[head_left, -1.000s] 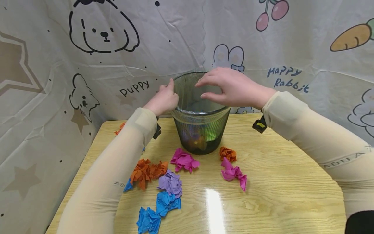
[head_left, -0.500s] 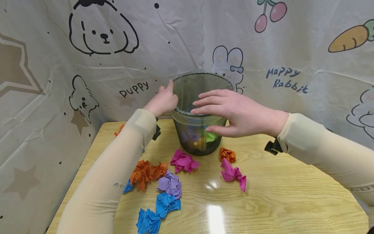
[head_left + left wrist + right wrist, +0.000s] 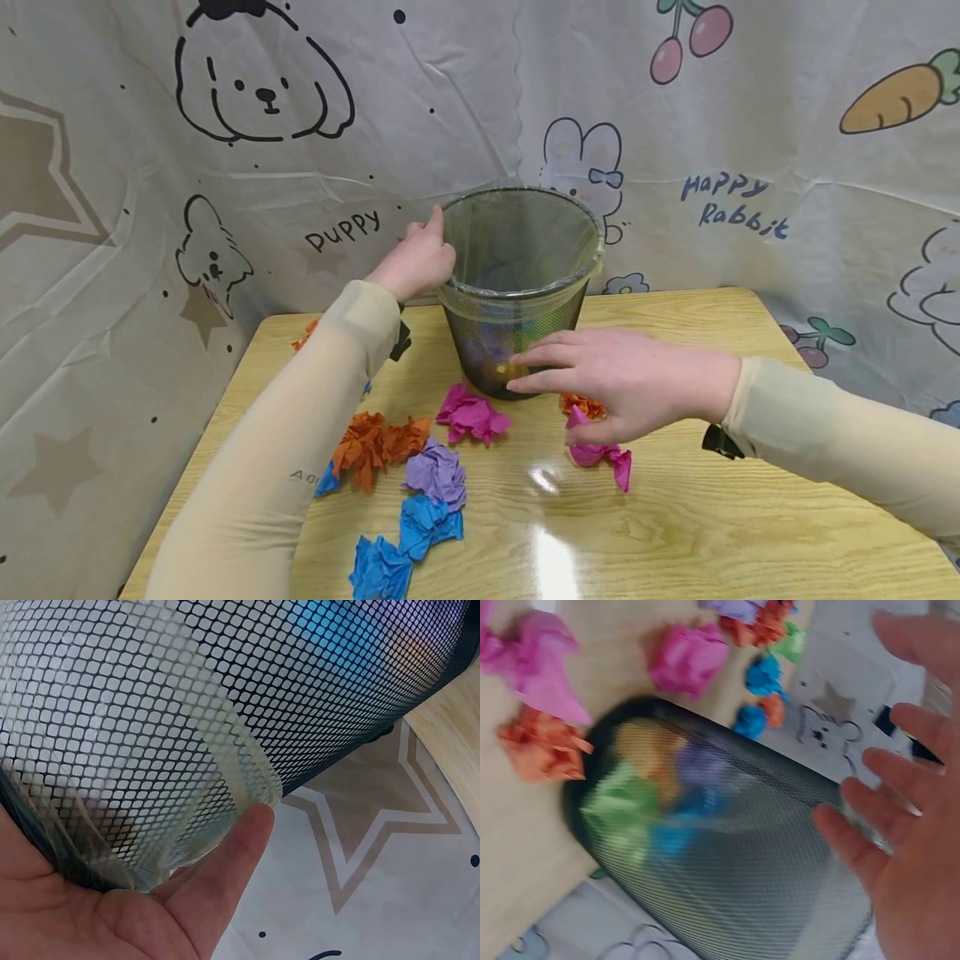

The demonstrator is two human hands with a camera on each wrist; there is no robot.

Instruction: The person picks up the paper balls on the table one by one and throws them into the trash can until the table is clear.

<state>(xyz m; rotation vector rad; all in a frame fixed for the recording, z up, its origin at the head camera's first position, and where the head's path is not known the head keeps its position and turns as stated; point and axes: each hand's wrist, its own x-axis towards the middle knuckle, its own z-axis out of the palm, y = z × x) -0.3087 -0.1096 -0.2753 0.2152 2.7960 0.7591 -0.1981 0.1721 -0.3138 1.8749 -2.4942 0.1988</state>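
Note:
A black mesh wastebasket [image 3: 517, 333] with a clear liner over its rim stands at the back of the table. My left hand [image 3: 420, 258] grips its left rim; in the left wrist view the thumb [image 3: 244, 840] lies along the mesh outside. Crumpled green, orange, purple and blue paper shows inside through the mesh in the right wrist view. My right hand [image 3: 622, 379] is empty, fingers spread, in front of the basket. Beneath it, partly covered, are a crumpled pink paper [image 3: 600, 454] and an orange paper ball [image 3: 581, 406].
Another pink paper ball [image 3: 472, 414] lies before the basket. Orange [image 3: 367, 446], purple [image 3: 437, 473] and blue paper balls [image 3: 381, 568] lie to the left, some partly behind the left sleeve [image 3: 277, 442]. A printed curtain [image 3: 435, 100] hangs behind the wooden table [image 3: 690, 517].
My right hand has come down from over the basket's mouth, with fingers spread, to in front of it, over the pink and orange paper. My left hand stays on the rim.

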